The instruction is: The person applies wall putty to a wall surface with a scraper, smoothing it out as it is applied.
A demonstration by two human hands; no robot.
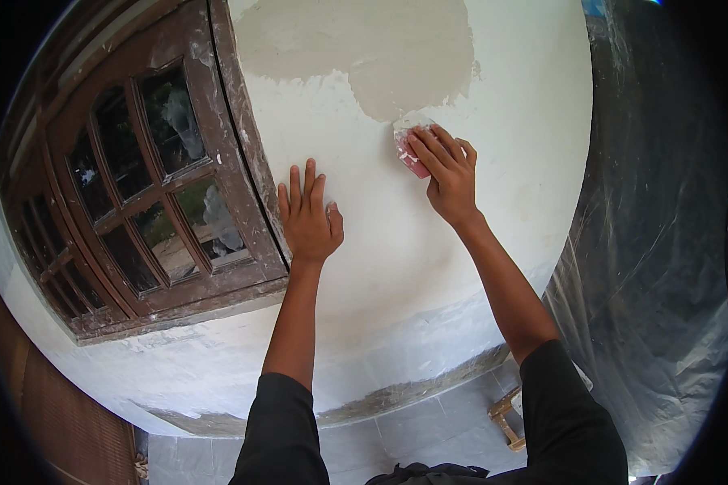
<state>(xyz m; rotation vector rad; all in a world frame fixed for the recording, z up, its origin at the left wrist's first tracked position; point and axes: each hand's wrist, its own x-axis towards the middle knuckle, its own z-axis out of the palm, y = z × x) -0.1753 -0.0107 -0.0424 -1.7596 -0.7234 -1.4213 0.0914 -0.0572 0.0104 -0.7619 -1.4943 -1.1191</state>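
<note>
Against the white wall (pixel 364 234) my left hand (pixel 309 218) lies flat with its fingers spread, just right of the window frame. My right hand (pixel 449 174) grips a pink putty spreader (pixel 411 155) smeared with pale filler, its face against the wall. Directly above the spreader is a greyish-beige patch of filler (pixel 372 48) with a ragged lower edge. My right fingers cover part of the spreader.
A dark brown wooden window (pixel 150 174) with several glass panes and white smears fills the left. Transparent plastic sheeting (pixel 639 267) hangs at the right. Below are grey floor tiles (pixel 404 428) and a small wooden stool (pixel 505 420) beside my right sleeve.
</note>
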